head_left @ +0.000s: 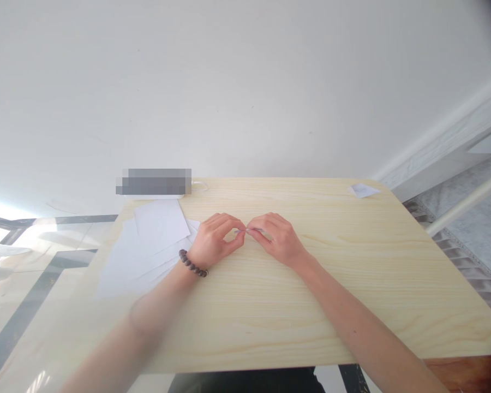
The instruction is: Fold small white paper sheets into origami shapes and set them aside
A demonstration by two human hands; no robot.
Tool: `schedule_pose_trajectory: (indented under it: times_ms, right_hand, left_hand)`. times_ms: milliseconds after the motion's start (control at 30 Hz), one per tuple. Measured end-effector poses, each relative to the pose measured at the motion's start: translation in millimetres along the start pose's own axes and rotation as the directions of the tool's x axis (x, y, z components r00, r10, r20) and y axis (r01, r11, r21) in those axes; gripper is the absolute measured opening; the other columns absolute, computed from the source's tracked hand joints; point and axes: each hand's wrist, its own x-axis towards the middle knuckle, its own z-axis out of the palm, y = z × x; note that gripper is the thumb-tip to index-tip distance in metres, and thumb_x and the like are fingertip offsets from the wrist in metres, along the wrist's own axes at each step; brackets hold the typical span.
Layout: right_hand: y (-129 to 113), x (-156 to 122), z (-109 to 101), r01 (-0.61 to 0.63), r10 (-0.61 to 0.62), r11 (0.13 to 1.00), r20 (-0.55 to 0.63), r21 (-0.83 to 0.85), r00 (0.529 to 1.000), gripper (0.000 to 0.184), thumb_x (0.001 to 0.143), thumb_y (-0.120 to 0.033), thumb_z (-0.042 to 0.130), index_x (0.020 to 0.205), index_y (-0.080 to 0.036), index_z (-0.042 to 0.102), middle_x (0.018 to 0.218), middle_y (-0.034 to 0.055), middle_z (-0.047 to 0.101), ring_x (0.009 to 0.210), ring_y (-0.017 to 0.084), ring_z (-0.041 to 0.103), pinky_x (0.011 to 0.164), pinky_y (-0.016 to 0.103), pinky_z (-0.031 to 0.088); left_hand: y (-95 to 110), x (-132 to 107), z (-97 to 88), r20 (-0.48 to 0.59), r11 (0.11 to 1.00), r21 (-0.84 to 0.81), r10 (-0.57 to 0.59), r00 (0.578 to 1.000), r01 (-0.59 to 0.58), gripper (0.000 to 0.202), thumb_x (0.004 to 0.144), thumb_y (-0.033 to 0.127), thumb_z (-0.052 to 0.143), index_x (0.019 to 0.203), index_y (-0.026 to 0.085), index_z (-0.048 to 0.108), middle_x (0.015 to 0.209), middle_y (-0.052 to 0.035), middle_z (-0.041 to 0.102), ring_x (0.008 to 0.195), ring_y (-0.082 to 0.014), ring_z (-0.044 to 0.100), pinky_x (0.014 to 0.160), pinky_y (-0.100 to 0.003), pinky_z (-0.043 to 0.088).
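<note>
My left hand [216,237], with a dark bead bracelet [192,264] on its wrist, and my right hand [276,236] meet fingertip to fingertip above the middle of a light wooden table [352,262]. Both hands are closed in a pinch on a small, thin piece of paper [245,231] held between them. Most of the piece is hidden by the fingers, so its shape is unclear.
A loose stack of white paper sheets [147,245] lies on the table's left side, beside my left hand. A small folded white paper [363,190] sits at the far right corner. A blurred flat object [153,183] rests at the far edge against the white wall.
</note>
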Motion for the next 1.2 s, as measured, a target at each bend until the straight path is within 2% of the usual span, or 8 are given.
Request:
schedule_pose_trajectory:
  times_ms: [267,633,1200]
  right_hand:
    - [-1.2,0.8,-0.1,-0.009,0.009,1.0,-0.008,-0.002,1.0,0.01,0.085,-0.02,0.045,0.086,-0.021,0.055,0.083,0.0021,0.063,0.077,0.014,0.054,0.074,0.029,0.04]
    - [-0.7,0.8,0.3,-0.002,0.002,1.0,0.001,0.007,1.0,0.01,0.085,-0.02,0.046,0.086,-0.021,0.056,0.085,0.003,0.063,0.079,0.015,0.055,0.075,0.03,0.04]
    - [4.0,-0.5,-4.5,-0.055,0.062,0.997,-0.112,0.06,0.992,0.009,0.084,-0.022,0.047,0.086,-0.022,0.056,0.084,0.003,0.063,0.08,0.015,0.057,0.073,0.03,0.044]
  left_hand:
    - [1.9,0.6,-1.1,-0.001,1.0,0.015,-0.026,1.0,0.026,0.006,0.074,0.017,0.054,0.079,0.018,0.058,0.078,-0.0022,0.063,0.073,-0.0138,0.057,0.07,-0.029,0.045]
    - [0.7,0.7,-0.4,0.013,0.999,0.041,0.008,1.0,-0.008,0.007,0.074,0.016,0.054,0.079,0.018,0.058,0.078,-0.0019,0.064,0.072,-0.0137,0.057,0.07,-0.029,0.044]
    - [-1.9,0.6,-2.4,-0.029,0.999,0.043,-0.028,0.999,0.029,0.006,0.075,0.018,0.053,0.077,0.018,0.058,0.076,-0.0023,0.063,0.071,-0.0135,0.057,0.07,-0.029,0.045]
